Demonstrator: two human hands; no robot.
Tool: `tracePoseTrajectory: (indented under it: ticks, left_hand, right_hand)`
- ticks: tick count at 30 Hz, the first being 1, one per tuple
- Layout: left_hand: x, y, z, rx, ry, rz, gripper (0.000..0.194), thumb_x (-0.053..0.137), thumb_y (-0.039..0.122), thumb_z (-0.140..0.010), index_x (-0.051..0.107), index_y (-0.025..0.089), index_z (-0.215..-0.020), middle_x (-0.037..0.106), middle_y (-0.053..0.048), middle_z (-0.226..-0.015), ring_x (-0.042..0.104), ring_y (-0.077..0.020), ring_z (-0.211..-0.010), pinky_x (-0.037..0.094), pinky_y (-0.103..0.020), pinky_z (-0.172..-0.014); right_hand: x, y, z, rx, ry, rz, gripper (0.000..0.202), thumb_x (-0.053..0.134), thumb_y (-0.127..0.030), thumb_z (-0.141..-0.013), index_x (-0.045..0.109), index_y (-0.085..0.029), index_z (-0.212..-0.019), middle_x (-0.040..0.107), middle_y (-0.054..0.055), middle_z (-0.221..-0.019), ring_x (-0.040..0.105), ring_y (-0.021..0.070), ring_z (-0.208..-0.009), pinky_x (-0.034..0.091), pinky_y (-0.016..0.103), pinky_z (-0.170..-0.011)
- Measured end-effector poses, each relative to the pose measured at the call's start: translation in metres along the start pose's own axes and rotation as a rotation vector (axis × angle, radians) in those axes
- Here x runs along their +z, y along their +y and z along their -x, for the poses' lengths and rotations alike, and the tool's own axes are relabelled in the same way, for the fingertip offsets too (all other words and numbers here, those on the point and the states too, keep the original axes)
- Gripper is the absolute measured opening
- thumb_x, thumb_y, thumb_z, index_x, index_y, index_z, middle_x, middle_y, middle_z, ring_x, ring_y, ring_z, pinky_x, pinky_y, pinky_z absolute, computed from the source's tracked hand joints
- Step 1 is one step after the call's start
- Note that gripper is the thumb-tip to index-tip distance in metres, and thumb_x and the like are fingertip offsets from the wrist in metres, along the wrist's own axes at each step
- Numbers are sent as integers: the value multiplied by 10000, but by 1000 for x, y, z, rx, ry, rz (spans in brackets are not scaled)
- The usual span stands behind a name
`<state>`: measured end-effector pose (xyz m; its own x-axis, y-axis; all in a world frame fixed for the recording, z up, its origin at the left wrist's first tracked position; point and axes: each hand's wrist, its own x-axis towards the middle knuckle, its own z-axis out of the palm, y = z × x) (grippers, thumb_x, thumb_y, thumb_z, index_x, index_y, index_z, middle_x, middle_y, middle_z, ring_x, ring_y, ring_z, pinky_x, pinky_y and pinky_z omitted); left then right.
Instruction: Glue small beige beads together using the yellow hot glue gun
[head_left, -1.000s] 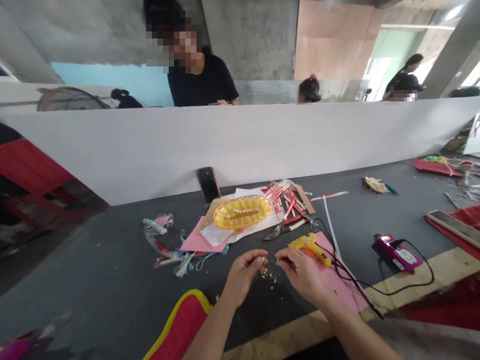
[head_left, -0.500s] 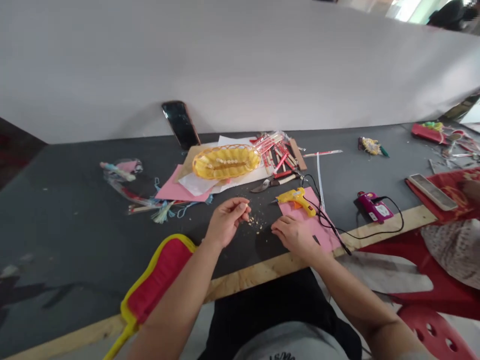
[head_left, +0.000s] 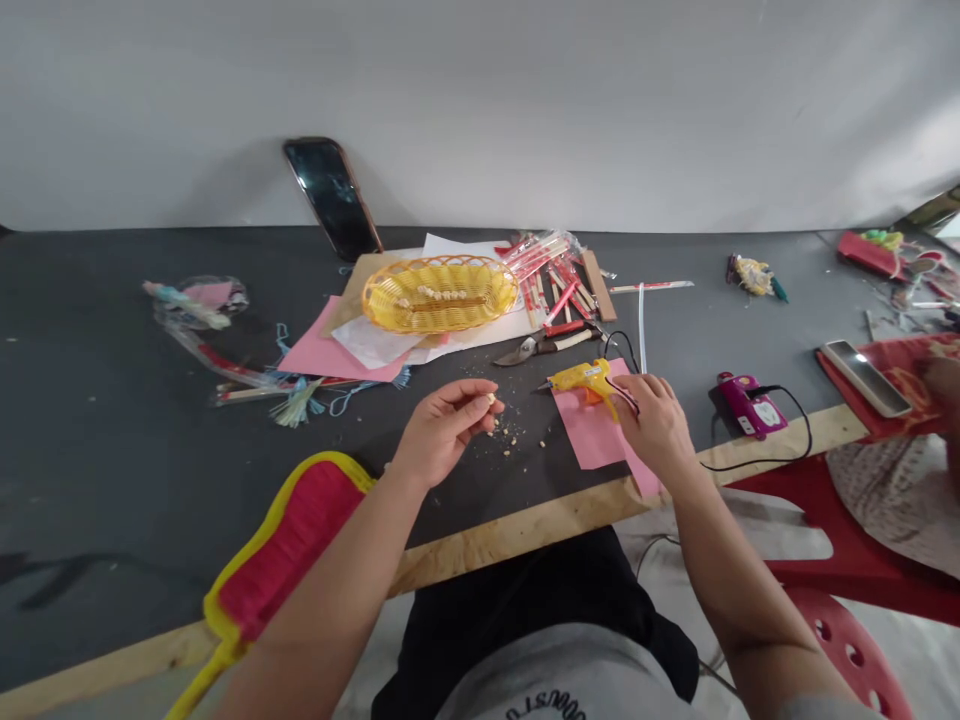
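Between the thumb and fingertips of my left hand [head_left: 448, 425] is a small pale wooden piece [head_left: 491, 398]. My right hand [head_left: 654, 420] has its fingers around the handle of the yellow glue gun [head_left: 585, 376], which lies on pink paper [head_left: 589, 435] with its nozzle toward the left. Small pale crumbs and bits [head_left: 508, 440] are scattered on the dark table between the hands. Behind them, a yellow basket [head_left: 487, 300] holds several small pale pieces. Pruning shears [head_left: 555, 344] lie between the basket and the glue gun.
A phone [head_left: 334, 198] leans against the wall. Red-wrapped sticks [head_left: 566, 292] lie right of the basket, tassels [head_left: 298, 404] left of it. A red and yellow cushion-like item [head_left: 292, 540] overlaps the front edge. A purple power socket [head_left: 752, 408] and another person's sleeve [head_left: 892, 495] are right.
My right hand has moved from the table beside the pink paper up and right onto the glue gun's handle. My left hand still pinches the small piece. The camera view has shifted.
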<state>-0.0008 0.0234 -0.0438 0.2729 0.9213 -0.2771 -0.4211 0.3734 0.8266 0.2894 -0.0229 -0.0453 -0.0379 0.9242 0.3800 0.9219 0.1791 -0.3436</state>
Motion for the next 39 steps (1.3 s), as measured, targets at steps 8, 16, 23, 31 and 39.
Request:
tracePoseTrajectory:
  ticks: [8, 16, 23, 31, 39]
  left_hand:
    - [-1, 1, 1, -32, -28, 14, 309, 933, 268, -612, 776, 150, -851, 779, -51, -757, 661, -92, -573, 551, -203, -597]
    - [1, 4, 3, 5, -61, 30, 277, 934, 270, -612, 746, 154, -780, 769, -40, -744, 646, -82, -564, 537, -186, -577]
    - [-1, 2, 2, -9, -38, 53, 283, 946, 258, -589, 781, 158, -796, 746, -18, -718, 639, -72, -564, 551, -183, -597]
    - [-1, -1, 2, 10, -39, 86, 290, 936, 242, -609, 810, 162, -857, 757, -31, -739, 656, -80, -601, 555, -179, -611]
    - [1, 4, 5, -34, -44, 87, 264, 938, 237, -597, 770, 148, -780, 783, -54, -729, 677, -95, -556, 560, -173, -572]
  right_hand:
    - [22, 23, -5, 39, -192, 182, 193, 566, -302, -937, 682, -170, -1017, 709, 150, -984, 654, 287, -925, 487, 413, -885]
    - [22, 21, -8, 162, -167, 75, 167, 551, -312, -907, 637, -182, -965, 702, 141, -941, 651, 282, -894, 502, 401, -813]
    - [0, 18, -10, 382, -28, -475, 379, 594, -476, -894, 547, -191, -1138, 732, 126, -1031, 699, 232, -842, 543, 346, -707]
    - [-40, -1, -8, 538, -164, -780, 357, 773, -491, -785, 680, -174, -919, 657, 21, -736, 544, 119, -568, 432, 236, -475]
    - [-37, -39, -8, 193, -401, -886, 248, 618, -392, -946, 691, -197, -1080, 687, 76, -973, 609, 124, -628, 561, 276, -561]
